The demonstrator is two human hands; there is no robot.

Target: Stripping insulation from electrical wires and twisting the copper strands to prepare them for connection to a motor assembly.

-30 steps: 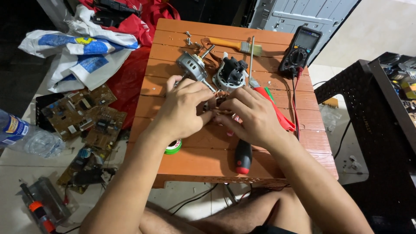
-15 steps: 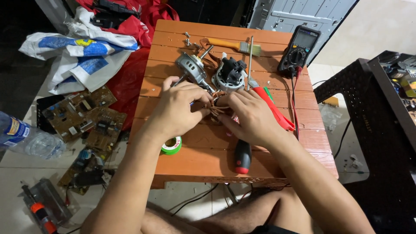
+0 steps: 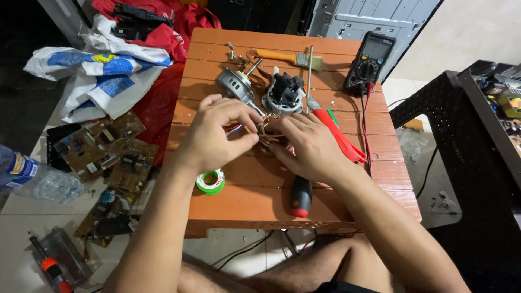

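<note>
Two hands meeting over middle of orange desk [image 3: 244, 206]: left hand [image 3: 217, 135] and right hand [image 3: 309, 146] both curling fingers, pinching bundle of thin wires [image 3: 264, 133] lying between fingertips. Bundle running away from person toward fan motor [image 3: 283, 95] just beyond hands. Green tape roll [image 3: 210, 182] sitting near left wrist; screwdriver [image 3: 301, 196] lying under right wrist.

Wires [image 3: 264, 133] mostly hidden under both hands.

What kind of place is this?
Probably a home electronics repair spot: a multimeter and a taken-apart motor sit on a small wooden table, and circuit boards lie on the floor.
</note>
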